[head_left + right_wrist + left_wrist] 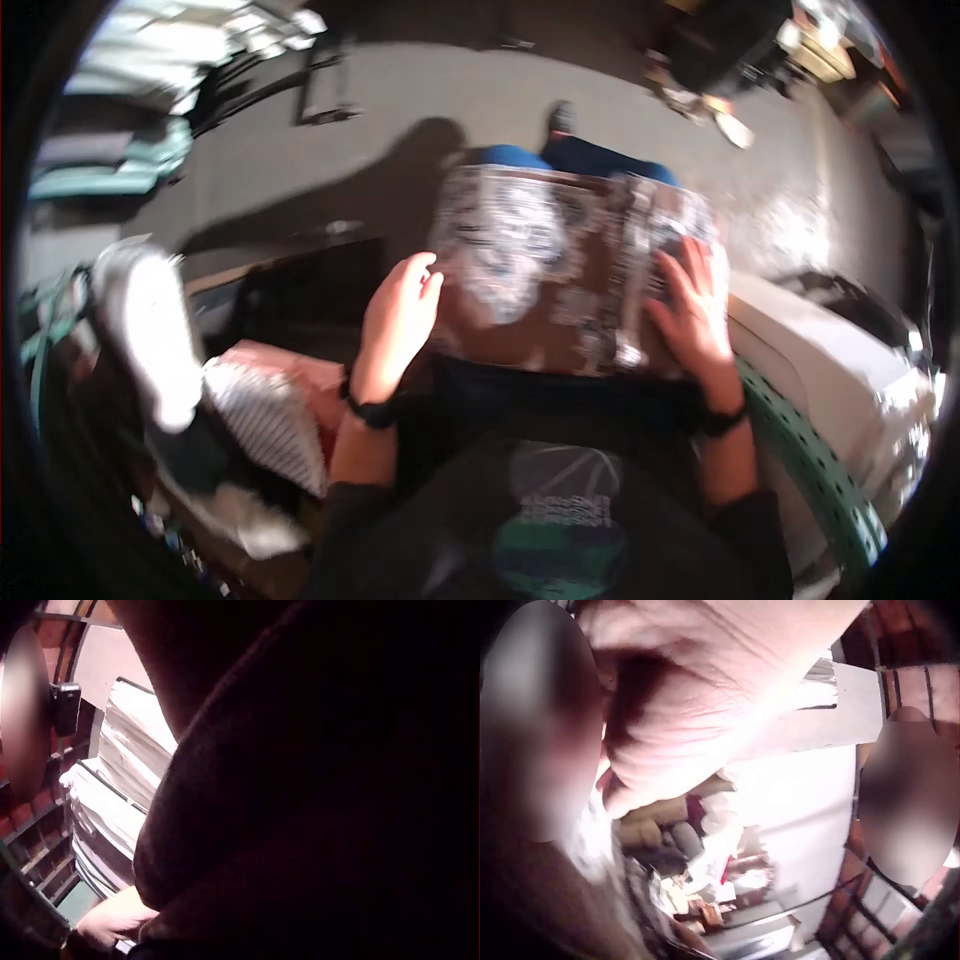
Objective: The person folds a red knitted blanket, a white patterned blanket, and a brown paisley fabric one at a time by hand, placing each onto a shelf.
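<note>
A flat brown package (550,330) in glossy clear plastic lies across the person's lap in the head view, glare and motion blur hiding its details. The right hand (698,312) rests on its right part with fingers spread. Beside the package's left edge is the left hand (398,318), its fingers loosely bent and holding nothing. The left palm (705,690) fills the top of the left wrist view. Dark cloth-like material (300,787) covers most of the right wrist view, and part of a hand (112,922) shows at the bottom left.
A green perforated metal post (810,455) and a white box (830,350) stand on the right. To the left are a long white rounded object (150,330), a silvery ridged sheet (265,415) and stacked folded fabric (110,150). Grey floor (400,95) lies ahead.
</note>
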Tool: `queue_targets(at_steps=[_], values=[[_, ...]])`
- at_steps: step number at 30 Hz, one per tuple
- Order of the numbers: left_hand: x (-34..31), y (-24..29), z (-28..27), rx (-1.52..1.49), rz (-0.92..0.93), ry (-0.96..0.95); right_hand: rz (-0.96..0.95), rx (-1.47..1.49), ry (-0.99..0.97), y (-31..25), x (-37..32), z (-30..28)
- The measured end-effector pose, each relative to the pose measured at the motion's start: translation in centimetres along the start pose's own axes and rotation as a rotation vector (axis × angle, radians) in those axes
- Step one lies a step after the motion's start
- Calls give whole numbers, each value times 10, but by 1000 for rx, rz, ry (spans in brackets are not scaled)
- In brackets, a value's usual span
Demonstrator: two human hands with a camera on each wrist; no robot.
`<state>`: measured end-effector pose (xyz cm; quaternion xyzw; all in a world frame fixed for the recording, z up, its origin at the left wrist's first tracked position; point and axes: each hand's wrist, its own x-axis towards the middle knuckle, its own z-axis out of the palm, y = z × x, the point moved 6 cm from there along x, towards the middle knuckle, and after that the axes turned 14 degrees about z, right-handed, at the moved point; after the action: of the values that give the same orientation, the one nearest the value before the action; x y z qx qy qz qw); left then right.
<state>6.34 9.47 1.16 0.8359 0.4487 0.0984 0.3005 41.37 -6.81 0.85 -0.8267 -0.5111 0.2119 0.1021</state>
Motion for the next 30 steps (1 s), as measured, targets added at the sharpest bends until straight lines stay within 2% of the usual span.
queue_targets(at_steps=[1,2,3,5,7,8,11,12,16,19,20,23,26,29,30], values=[[-11,-34,-1,257,3,34,-35,-41,14,0,-1,-1],[-15,-58,-1,382,-219,-172,-50,-40,26,-1,-2,1],[-24,-99,14,331,-334,-239,-51,-62,28,0,-2,2],[-28,-153,44,145,-304,-456,-54,-83,33,-1,-3,1],[-23,-168,64,-87,-338,-512,-49,-84,31,0,-3,2],[-24,-182,76,-300,-522,-598,-45,-86,30,0,-2,1],[-16,-198,85,-503,-720,-535,-34,-63,14,2,-3,1],[-8,-185,82,-505,-727,-589,-26,-69,11,1,-3,0],[-13,-152,123,-1345,-633,-595,2,-76,6,-1,-4,-1],[-20,-130,120,-1422,-802,-652,11,-66,6,-2,-3,-2],[-18,-127,119,-1456,-751,-611,14,-63,5,-2,-3,-3],[-19,-151,131,-1522,-760,-608,20,-70,12,1,-5,-3],[-29,-214,124,-964,-485,-801,21,-64,11,-3,-3,-5],[-24,-188,63,-810,-736,-600,20,-56,21,-5,-4,-7],[-21,-175,45,-853,-767,-531,19,-52,22,-5,-3,-7]])
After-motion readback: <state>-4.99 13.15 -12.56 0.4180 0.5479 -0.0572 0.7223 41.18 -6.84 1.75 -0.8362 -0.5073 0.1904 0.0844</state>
